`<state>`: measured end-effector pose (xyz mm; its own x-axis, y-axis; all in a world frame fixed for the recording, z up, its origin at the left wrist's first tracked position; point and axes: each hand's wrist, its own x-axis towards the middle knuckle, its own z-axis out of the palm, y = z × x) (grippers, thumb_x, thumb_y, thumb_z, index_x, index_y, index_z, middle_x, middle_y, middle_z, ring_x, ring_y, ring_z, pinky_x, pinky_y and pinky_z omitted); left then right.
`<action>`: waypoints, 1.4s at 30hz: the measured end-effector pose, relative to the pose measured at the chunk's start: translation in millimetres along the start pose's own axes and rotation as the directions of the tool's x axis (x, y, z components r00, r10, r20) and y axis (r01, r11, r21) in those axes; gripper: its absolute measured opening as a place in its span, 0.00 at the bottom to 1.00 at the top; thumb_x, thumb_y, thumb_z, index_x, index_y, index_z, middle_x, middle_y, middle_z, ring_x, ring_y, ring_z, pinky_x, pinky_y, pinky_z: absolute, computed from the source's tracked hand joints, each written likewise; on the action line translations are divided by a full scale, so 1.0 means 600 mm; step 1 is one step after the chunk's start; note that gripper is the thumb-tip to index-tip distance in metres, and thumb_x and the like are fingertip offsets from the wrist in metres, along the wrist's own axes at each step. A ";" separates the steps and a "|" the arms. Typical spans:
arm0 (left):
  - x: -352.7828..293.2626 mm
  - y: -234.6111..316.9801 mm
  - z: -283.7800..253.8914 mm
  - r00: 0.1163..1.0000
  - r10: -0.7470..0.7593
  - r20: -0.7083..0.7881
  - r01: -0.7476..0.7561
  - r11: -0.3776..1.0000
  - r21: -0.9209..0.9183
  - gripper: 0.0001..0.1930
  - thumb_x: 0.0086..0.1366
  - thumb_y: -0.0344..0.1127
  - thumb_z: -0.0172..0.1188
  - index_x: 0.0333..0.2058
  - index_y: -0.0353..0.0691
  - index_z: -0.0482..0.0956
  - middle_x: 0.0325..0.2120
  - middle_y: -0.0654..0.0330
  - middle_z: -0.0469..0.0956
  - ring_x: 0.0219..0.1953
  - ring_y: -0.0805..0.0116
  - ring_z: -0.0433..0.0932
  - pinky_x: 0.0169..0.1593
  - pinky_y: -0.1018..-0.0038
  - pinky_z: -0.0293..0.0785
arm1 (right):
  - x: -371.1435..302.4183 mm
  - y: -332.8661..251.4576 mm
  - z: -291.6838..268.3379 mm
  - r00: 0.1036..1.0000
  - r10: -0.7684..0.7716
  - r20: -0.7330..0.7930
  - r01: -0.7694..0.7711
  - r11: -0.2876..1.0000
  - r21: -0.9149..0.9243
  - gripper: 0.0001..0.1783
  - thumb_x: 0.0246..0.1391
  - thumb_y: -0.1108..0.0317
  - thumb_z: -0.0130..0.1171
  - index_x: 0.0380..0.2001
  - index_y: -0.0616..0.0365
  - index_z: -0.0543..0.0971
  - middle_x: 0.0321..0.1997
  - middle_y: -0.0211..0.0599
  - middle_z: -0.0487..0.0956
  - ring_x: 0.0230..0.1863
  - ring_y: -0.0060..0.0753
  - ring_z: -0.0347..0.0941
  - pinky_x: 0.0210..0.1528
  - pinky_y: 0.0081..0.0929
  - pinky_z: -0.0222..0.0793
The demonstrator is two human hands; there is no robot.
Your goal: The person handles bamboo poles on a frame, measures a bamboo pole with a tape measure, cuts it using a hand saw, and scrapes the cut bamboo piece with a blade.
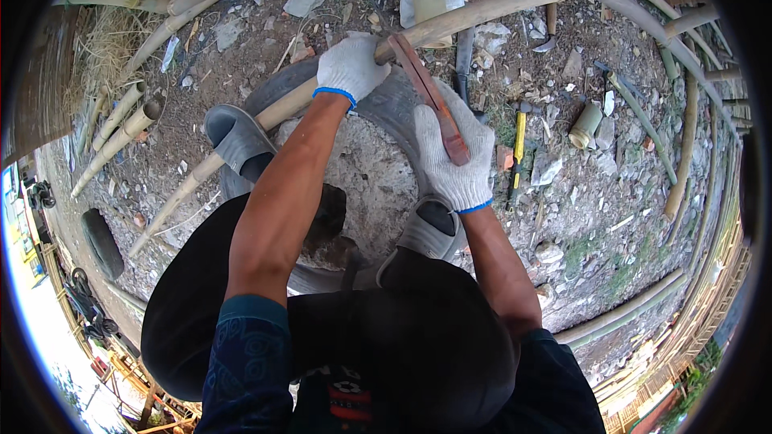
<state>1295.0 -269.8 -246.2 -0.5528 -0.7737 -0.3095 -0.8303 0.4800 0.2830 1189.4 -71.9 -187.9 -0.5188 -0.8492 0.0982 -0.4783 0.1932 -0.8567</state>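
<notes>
A long pale bamboo pole (pixel 470 14) slants from the lower left to the upper right. My left hand (pixel 350 68), in a white knit glove with a blue cuff, is closed on it near the middle. My right hand (pixel 457 157), gloved the same way, is closed round the near end of a long, narrow reddish-brown tool (pixel 420 76). A dark line runs along this tool, and its exact kind is unclear. Its far end meets the pole just right of my left hand. Beneath the pole lie a tire (pixel 285 84) and a rough concrete block (pixel 366 165).
My sandaled feet flank the block. To the right lie a yellow-handled hammer (pixel 519 145), a short bamboo piece (pixel 585 125) and a sickle-like tool (pixel 548 28). A dark-handled tool (pixel 464 64) lies beyond my right hand. Bamboo poles (pixel 121 145) and rubble cover the ground.
</notes>
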 end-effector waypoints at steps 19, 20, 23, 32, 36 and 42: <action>-0.018 -0.012 -0.015 0.987 0.155 0.036 -0.153 0.986 -0.068 0.30 0.68 0.62 0.57 0.45 0.35 0.80 0.38 0.37 0.83 0.44 0.38 0.84 0.48 0.49 0.79 | -0.014 0.064 0.020 0.995 -0.002 -0.100 0.014 0.994 0.111 0.26 0.60 0.60 0.67 0.58 0.60 0.79 0.47 0.46 0.86 0.48 0.43 0.84 0.53 0.36 0.76; -0.017 -0.008 -0.012 0.986 0.162 0.040 -0.159 0.985 -0.071 0.30 0.68 0.62 0.57 0.45 0.35 0.80 0.38 0.37 0.83 0.44 0.38 0.84 0.48 0.49 0.79 | -0.012 0.056 0.023 0.994 0.064 -0.083 -0.057 0.994 0.089 0.25 0.60 0.61 0.67 0.58 0.60 0.80 0.47 0.46 0.86 0.48 0.44 0.84 0.53 0.36 0.76; -0.013 -0.001 -0.004 0.984 0.178 0.033 -0.176 0.983 -0.053 0.27 0.70 0.60 0.54 0.42 0.37 0.80 0.34 0.39 0.84 0.41 0.39 0.84 0.46 0.48 0.80 | -0.011 0.056 0.021 0.988 0.136 -0.066 -0.132 0.989 0.069 0.25 0.60 0.61 0.68 0.58 0.61 0.80 0.46 0.48 0.86 0.47 0.46 0.85 0.51 0.37 0.78; -0.019 -0.013 0.034 0.945 0.275 -0.179 -0.264 0.961 0.082 0.22 0.69 0.56 0.57 0.36 0.41 0.81 0.24 0.46 0.83 0.28 0.43 0.83 0.38 0.52 0.77 | -0.095 0.049 -0.018 0.995 0.100 0.017 -0.101 0.992 0.077 0.33 0.57 0.61 0.70 0.63 0.64 0.76 0.49 0.52 0.86 0.49 0.46 0.86 0.52 0.36 0.79; -0.041 0.004 0.044 0.901 0.350 -0.255 -0.320 0.935 0.155 0.20 0.69 0.55 0.58 0.34 0.42 0.80 0.26 0.50 0.83 0.30 0.47 0.82 0.39 0.56 0.74 | -0.158 0.059 -0.044 0.989 0.148 0.018 -0.149 0.978 0.146 0.33 0.58 0.62 0.68 0.64 0.64 0.75 0.52 0.52 0.85 0.51 0.42 0.85 0.54 0.34 0.79; -0.039 0.024 0.049 0.916 0.295 -0.272 -0.242 0.947 0.209 0.21 0.69 0.55 0.59 0.34 0.41 0.81 0.33 0.52 0.82 0.39 0.49 0.82 0.40 0.56 0.75 | -0.144 0.065 -0.046 0.954 0.291 0.070 -0.300 0.930 0.214 0.33 0.58 0.65 0.70 0.64 0.65 0.74 0.49 0.47 0.86 0.50 0.34 0.84 0.55 0.30 0.77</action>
<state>1293.7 -232.6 -261.3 -0.7318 -0.6799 0.0473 -0.6673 0.7289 0.1530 1196.1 22.8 -215.5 -0.5846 -0.7885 -0.1914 -0.1377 0.3288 -0.9343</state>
